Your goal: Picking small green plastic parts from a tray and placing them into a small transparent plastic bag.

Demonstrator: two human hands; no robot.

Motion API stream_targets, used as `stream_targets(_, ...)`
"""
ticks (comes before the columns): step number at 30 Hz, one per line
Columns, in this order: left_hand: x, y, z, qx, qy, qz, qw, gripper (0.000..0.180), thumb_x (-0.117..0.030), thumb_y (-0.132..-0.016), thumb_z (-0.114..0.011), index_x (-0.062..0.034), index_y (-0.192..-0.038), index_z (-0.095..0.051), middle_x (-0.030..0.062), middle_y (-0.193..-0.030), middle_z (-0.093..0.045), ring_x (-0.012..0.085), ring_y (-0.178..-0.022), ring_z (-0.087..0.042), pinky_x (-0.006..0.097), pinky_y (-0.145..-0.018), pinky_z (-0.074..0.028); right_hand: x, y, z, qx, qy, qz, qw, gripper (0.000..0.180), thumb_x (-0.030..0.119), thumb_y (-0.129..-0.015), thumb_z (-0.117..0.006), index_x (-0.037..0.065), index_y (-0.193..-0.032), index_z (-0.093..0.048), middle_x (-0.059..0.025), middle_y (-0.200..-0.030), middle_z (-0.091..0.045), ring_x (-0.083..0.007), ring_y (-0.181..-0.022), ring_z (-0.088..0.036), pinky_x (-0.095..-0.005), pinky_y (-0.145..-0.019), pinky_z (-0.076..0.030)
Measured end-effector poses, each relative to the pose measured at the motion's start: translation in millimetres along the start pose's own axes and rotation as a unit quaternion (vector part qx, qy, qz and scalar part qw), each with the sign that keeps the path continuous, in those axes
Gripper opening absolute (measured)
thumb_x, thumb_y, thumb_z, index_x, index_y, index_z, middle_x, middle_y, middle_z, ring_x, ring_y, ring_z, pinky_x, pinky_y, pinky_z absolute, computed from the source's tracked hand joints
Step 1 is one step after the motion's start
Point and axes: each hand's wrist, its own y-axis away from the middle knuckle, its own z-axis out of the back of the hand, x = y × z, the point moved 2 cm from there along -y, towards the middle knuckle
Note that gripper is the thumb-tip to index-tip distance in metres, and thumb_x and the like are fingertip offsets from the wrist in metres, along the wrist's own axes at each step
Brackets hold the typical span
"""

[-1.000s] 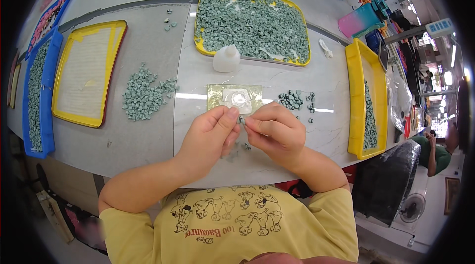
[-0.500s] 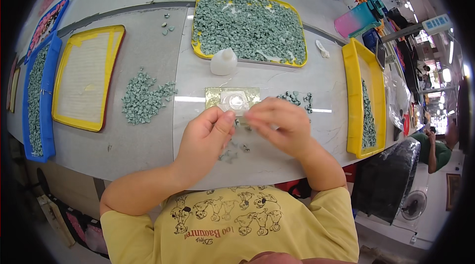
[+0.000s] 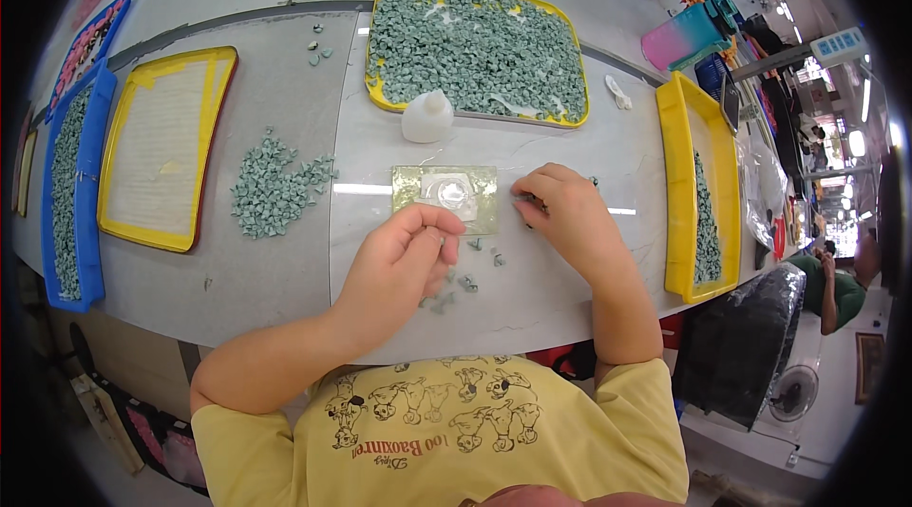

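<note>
My left hand [image 3: 404, 265] hovers at the near left corner of a greenish glass plate [image 3: 407, 186], thumb and fingers pinched together; whatever is between them is too small to name. On the plate lies a white square with a clear round dish [image 3: 452, 191]. My right hand [image 3: 570, 217] is down on the table to the right of the plate, its thumb and index finger closing around something small and dark that I cannot make out. Several small green faceted pieces [image 3: 468, 283] lie loose near the plate's front edge. Behind the plate stands a white squeeze bottle [image 3: 427, 119].
A yellow-rimmed tray [image 3: 577, 117] full of green pieces is at the back. To the left are a heap of pieces [image 3: 275, 184], a paper-lined tray [image 3: 157, 155] and a blue bin [image 3: 88, 222]. A yellow bin [image 3: 677, 203] stands at the right, beyond it a pink-and-teal bottle [image 3: 676, 39].
My right hand has moved away from my left, to the right, and come down over the small pieces beside the plate. My left hand stays nearly in place, still pinched.
</note>
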Motion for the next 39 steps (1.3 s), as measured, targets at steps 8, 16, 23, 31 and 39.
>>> stream_targets(8,2.1,-0.1,2.5,0.023,-0.027,0.008,0.999,0.020,-0.019,-0.095,-0.044,-0.0017,-0.101,-0.053,0.0004,-0.077,-0.049,0.0045,-0.055,-0.031,0.020,-0.050,-0.030,44.7,3.7,-7.1,-0.097,-0.204,0.077,0.971,0.022,-0.005,-0.072,-0.062,0.002,-0.093,-0.064,-0.0073,-0.086,-0.061,-0.0177,-0.073,-0.058,-0.0274,-0.064,-0.048)
stream_targets(16,0.4,1.5,8.7,0.006,-0.018,-0.007,1.000,0.018,-0.019,-0.094,-0.048,-0.0022,-0.099,-0.053,0.0004,-0.074,-0.050,0.0048,-0.054,-0.033,0.020,-0.049,-0.030,57.1,7.2,-13.6,-0.188,-0.143,0.218,0.947,0.025,-0.008,-0.065,-0.068,0.002,-0.087,-0.064,-0.0079,-0.085,-0.063,-0.0218,-0.078,-0.061,-0.0279,-0.063,-0.048)
stream_targets(23,-5.0,4.7,10.2,-0.006,-0.120,-0.100,0.988,0.016,-0.016,-0.091,-0.054,-0.0008,-0.097,-0.055,0.0008,-0.074,-0.053,0.0035,-0.057,-0.039,0.019,-0.049,-0.032,64.3,8.6,-13.1,-0.191,-0.180,0.136,0.955,0.030,-0.008,-0.061,-0.070,0.002,-0.088,-0.064,-0.0068,-0.080,-0.063,-0.0209,-0.071,-0.061,-0.0277,-0.061,-0.047)
stream_targets(31,-3.6,4.0,13.6,-0.038,-0.137,-0.094,0.985,0.016,-0.014,-0.089,-0.056,0.0000,-0.097,-0.058,0.0008,-0.074,-0.055,0.0037,-0.056,-0.041,0.017,-0.048,-0.033,64.8,10.4,-11.1,-0.179,-0.088,0.258,0.945,0.029,-0.004,-0.061,-0.072,0.000,-0.088,-0.064,-0.0065,-0.079,-0.062,-0.0199,-0.067,-0.058,-0.0288,-0.059,-0.045)
stream_targets(39,-2.2,2.5,18.9,-0.054,-0.032,-0.089,0.994,0.023,-0.016,-0.092,-0.050,0.0017,-0.104,-0.057,-0.0002,-0.079,-0.049,0.0044,-0.057,-0.037,0.019,-0.048,-0.030,49.3,3.4,-15.1,-0.204,-0.001,0.288,0.936,0.033,-0.002,-0.057,-0.070,0.000,-0.089,-0.063,-0.0061,-0.081,-0.061,-0.0201,-0.071,-0.057,-0.0307,-0.061,-0.043)
